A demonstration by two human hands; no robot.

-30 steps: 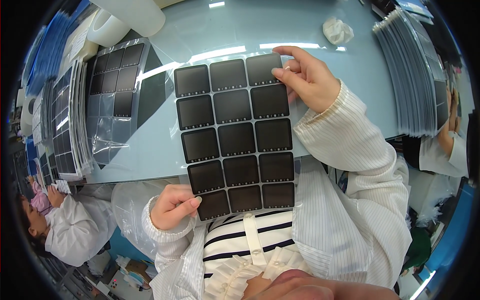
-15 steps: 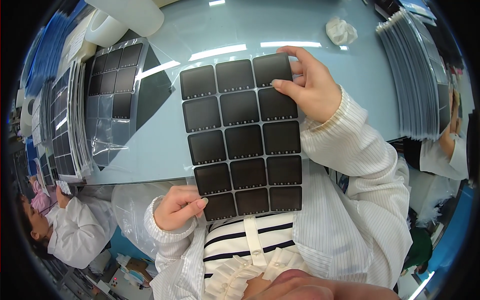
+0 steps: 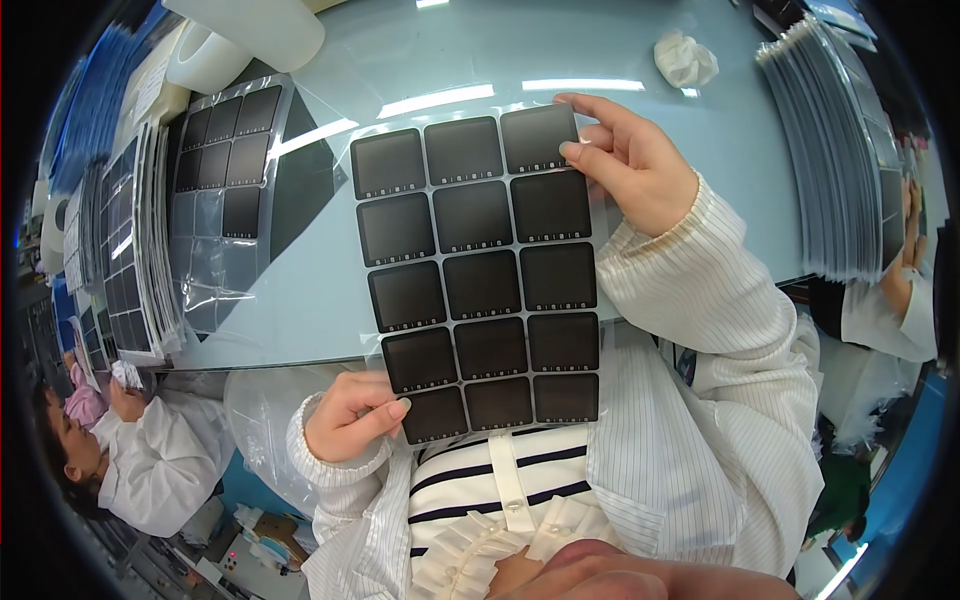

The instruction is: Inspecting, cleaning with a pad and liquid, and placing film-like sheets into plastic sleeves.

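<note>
A clear sheet (image 3: pixel 477 251) bearing rows of dark rounded rectangular panels is held up between my two hands, tilted over the table's front edge. At its far right corner, my right hand (image 3: pixel 640 175) pinches it, thumb on top and fingers behind. My left hand (image 3: pixel 348 415) grips the near left corner, its thumb on the front face; its other fingers are partly hidden. Left of the held sheet, a similar sheet (image 3: pixel 222 200) lies on the table, with dark panels in only some of its places.
The glossy pale table (image 3: pixel 440 60) reflects lights. White rolls (image 3: pixel 210 58) stand far left, beside stacked panel sheets (image 3: pixel 125 250). A crumpled white wad (image 3: pixel 686 60) lies far right, near a tall stack of sheets (image 3: pixel 825 160). A co-worker (image 3: pixel 160 460) sits at left.
The held sheet has shifted slightly left and tilted, its top panels now looking lighter. My right thumb has moved outward to the sheet's right edge. My left hand stays almost in place.
</note>
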